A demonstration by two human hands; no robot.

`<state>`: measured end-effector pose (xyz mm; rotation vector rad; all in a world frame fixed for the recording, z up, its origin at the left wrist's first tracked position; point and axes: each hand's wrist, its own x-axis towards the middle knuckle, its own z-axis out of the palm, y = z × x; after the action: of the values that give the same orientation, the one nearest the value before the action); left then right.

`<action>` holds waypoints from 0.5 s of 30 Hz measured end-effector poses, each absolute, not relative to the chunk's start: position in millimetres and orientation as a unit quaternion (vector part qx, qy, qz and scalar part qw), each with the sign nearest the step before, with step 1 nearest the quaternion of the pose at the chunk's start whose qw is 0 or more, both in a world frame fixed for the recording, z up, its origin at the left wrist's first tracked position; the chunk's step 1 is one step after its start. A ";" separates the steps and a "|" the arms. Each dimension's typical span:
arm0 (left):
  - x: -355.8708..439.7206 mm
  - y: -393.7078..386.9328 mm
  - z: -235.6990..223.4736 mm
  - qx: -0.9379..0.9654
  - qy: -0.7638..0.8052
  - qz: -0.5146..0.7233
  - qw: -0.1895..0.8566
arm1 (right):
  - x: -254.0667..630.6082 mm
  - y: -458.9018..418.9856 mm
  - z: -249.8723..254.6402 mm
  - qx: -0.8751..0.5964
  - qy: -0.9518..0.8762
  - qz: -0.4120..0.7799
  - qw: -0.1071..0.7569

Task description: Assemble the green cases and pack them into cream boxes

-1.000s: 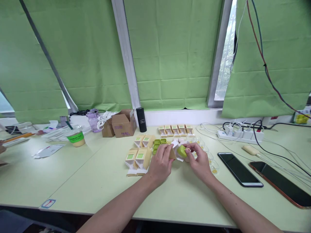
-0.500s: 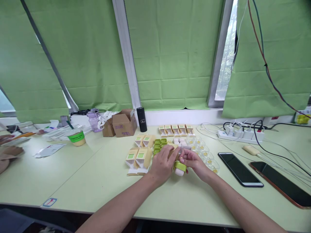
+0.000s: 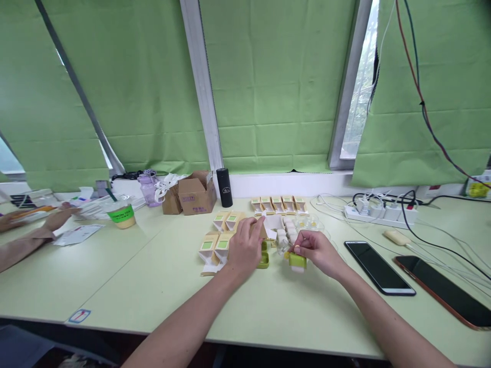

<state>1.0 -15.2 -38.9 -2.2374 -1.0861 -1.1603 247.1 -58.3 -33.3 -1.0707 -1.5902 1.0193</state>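
Observation:
My right hand [image 3: 320, 253] pinches a small green plastic holder [image 3: 297, 260] with a whitish block showing at its lower end, held just above the table. My left hand [image 3: 245, 248] is closed around a small kraft cardboard box [image 3: 263, 231], mostly hidden by the fingers, its white inner flaps [image 3: 273, 223] spread towards the right. Under and beside the left hand lie several green plastic pieces [image 3: 263, 260]. White blocks [image 3: 290, 229] stand between the hands, with clear plastic cups [image 3: 312, 221] behind the right hand. Kraft boxes with green labels [image 3: 209, 246] stand left of my left hand.
More small kraft boxes [image 3: 279, 206] line up at the back. Two phones [image 3: 379, 267] and a power strip [image 3: 379, 213] with cables lie right. A black bottle [image 3: 224, 188], a carton [image 3: 197, 193] and a drink cup [image 3: 121, 214] stand left. Another person's hand [image 3: 59, 217] reaches in at far left.
My hands have moved apart: the left drew leftwards with the kraft box, the right went rightwards with the green holder. The box's white flaps now show. The other person's hand moved up and right.

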 end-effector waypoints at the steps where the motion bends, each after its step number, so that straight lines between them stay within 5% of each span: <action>1: 1.1 -14.7 -39.1 -0.797 -0.392 -0.419 0.191 | 246.5 -59.2 -33.9 -0.451 -0.667 0.385 0.452; 7: 3.8 -15.2 -41.4 -0.784 -0.418 -0.445 0.113 | 238.0 -66.8 -31.8 -0.499 -0.743 0.257 0.365; 15: 6.2 -18.0 -37.3 -0.747 -0.429 -0.504 -0.065 | 242.1 -70.5 -19.9 -0.406 -0.724 0.397 0.391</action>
<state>6.2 -18.0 -37.3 -2.4477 -1.4072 -1.6515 242.1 -70.5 -19.9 -1.0314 -1.8399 1.0084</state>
